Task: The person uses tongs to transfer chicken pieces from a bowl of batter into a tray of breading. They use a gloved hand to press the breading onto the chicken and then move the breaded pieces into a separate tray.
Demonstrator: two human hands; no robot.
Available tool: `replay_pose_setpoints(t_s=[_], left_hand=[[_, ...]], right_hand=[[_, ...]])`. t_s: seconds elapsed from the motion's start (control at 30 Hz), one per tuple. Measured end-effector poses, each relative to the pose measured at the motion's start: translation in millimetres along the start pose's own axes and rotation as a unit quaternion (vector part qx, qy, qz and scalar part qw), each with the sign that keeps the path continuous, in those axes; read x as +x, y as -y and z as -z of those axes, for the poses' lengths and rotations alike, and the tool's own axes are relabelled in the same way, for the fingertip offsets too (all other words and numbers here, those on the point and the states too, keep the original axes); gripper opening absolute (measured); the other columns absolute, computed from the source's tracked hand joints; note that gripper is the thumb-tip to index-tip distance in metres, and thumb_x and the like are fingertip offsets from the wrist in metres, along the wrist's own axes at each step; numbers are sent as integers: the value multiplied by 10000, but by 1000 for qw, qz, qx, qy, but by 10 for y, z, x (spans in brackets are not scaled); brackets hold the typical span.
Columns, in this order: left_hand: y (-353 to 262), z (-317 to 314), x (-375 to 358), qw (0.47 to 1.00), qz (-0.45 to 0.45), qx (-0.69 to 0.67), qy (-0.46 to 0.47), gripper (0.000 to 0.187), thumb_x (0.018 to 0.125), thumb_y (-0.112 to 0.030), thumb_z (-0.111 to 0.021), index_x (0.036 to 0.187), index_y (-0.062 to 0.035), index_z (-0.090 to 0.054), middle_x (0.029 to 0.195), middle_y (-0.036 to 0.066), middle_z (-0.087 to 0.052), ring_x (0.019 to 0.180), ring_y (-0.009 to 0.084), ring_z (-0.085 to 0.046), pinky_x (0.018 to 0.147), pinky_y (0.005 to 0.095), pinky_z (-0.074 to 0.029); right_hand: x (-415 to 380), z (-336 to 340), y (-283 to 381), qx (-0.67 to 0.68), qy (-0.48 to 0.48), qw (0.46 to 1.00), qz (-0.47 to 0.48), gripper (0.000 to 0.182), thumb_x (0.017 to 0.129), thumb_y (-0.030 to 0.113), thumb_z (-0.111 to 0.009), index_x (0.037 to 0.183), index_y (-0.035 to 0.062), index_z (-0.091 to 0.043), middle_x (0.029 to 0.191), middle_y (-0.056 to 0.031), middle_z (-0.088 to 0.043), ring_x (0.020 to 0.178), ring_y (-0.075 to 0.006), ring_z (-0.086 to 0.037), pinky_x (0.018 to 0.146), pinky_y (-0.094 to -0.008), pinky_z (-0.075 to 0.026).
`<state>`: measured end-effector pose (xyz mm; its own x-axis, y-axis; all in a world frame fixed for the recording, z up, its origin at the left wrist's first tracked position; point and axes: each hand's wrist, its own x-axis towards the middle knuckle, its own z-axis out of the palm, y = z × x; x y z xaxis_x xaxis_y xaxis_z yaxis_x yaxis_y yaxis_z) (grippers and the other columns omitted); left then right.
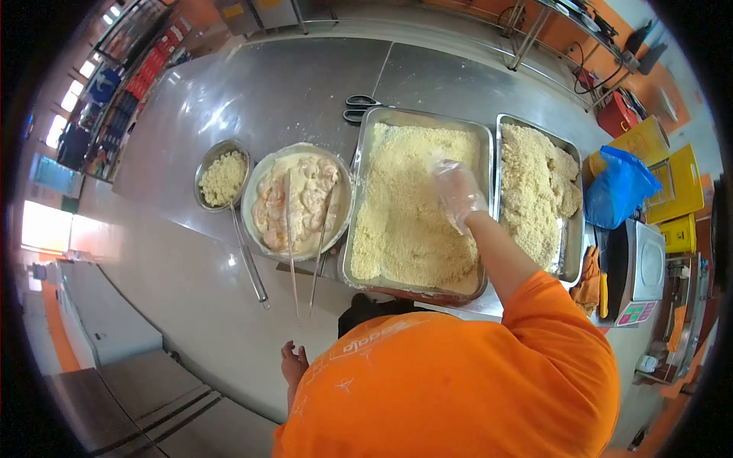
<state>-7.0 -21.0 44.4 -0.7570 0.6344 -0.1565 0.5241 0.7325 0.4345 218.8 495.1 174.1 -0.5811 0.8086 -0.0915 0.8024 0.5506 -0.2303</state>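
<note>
My right hand (458, 192), in a clear plastic glove, is over the pale yellow crumbs (405, 206) in a large metal tray (348, 263). It is at the tray's right side and seems to touch the crumbs. The glove and blur hide how its fingers are set. Bare, my left hand (293, 363) hangs low beside my body, fingers apart and holding nothing. Left of the tray, a bowl (252, 164) contains raw meat pieces (309, 183) in creamy batter. Metal tongs (292, 259) rest across it, handles over the table edge.
A long-handled strainer (246, 259) with crumbs lies left of the bowl. Black-handled scissors (359, 101) sit behind the tray. To the right are a second tray (571, 252) of crumb-coated pieces, a blue bag (620, 187), orange gloves (588, 284) and a scale (647, 263).
</note>
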Motion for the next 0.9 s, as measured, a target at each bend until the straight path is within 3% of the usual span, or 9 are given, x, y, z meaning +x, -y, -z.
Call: replay_pose_setpoints(t_s=[0.13, 0.27, 0.4, 0.5, 0.6, 0.67, 0.73, 0.8, 0.9], left_hand=[[117, 32, -10, 999, 24, -27, -17, 353, 874, -267, -510, 1141, -58, -413, 1010, 131, -525, 671, 262, -583, 581, 389, -469], [241, -10, -96, 1000, 10, 15, -19, 370, 879, -283, -500, 1147, -46, -409, 1008, 135, -524, 672, 271, -581, 584, 386, -469], [283, -70, -114, 998, 15, -23, -49, 374, 879, -288, -496, 1143, -36, -414, 1010, 137, -527, 681, 278, -583, 595, 387, -472], [244, -34, -117, 999, 7, -9, -34, 361, 878, -272, -502, 1139, -37, -421, 1014, 134, -532, 686, 278, -584, 604, 387, -472], [508, -197, -61, 997, 44, -52, -37, 351, 875, -259, -508, 1141, -45, -425, 1020, 133, -534, 695, 276, -587, 615, 387, -472], [422, -201, -113, 996, 60, -52, -35, 347, 874, -256, -511, 1142, -52, -426, 1024, 133, -534, 705, 273, -589, 623, 387, -473], [36, 141, -98, 999, 39, 10, -8, 344, 874, -256, -513, 1142, -58, -427, 1027, 132, -535, 715, 270, -593, 632, 388, -474], [14, 163, -93, 998, 63, 13, 5, 338, 875, -252, -510, 1141, -59, -429, 1031, 129, -536, 716, 264, -593, 633, 385, -473], [-9, 168, -34, 997, 72, 1, 6, 329, 878, -248, -506, 1138, -61, -432, 1036, 124, -539, 711, 257, -594, 634, 380, -474]], right_hand=[[-252, 652, 516, -256, 174, 950, 40, 515, 803, 180, -572, 1251, 0, -391, 1056, -210, -528, 1017, -280, -521, 891, -356, -436], [-403, 584, 750, -325, 224, 910, 127, 578, 864, 315, -481, 1318, -1, -314, 1119, -192, -519, 1094, -292, -474, 951, -351, -388], [-684, 355, 599, -81, 41, 992, 85, 647, 869, 450, -410, 1316, -8, -316, 1238, -167, -476, 1214, -298, -381, 1044, -349, -281], [-821, 194, 527, -97, -2, 980, 175, 504, 851, 317, -489, 1241, 5, -415, 1256, -220, -441, 1175, -361, -410, 1027, -386, -295], [-665, -12, 209, -40, 24, 961, 274, 540, 874, 487, -379, 1264, 118, -438, 1294, -147, -438, 1239, -277, -360, 1059, -342, -243], [-515, -151, 72, 326, 4, 938, 118, 478, 880, 470, -375, 1211, 146, -493, 1299, -139, -434, 1227, -275, -374, 1044, -354, -270], [-442, -129, 102, 344, -41, 938, 6, 437, 885, 449, -378, 1155, 146, -538, 1301, -132, -433, 1213, -274, -390, 1026, -368, -300], [-435, 371, 575, 24, -122, 992, -31, 415, 888, 423, -388, 1096, 116, -573, 1300, -126, -435, 1195, -274, -407, 1004, -384, -332], [-317, 181, 719, -154, -82, 981, 87, 498, 908, 419, -313, 1307, 126, -370, 1386, -144, -310, 1289, -286, -276, 1056, -414, -236]])
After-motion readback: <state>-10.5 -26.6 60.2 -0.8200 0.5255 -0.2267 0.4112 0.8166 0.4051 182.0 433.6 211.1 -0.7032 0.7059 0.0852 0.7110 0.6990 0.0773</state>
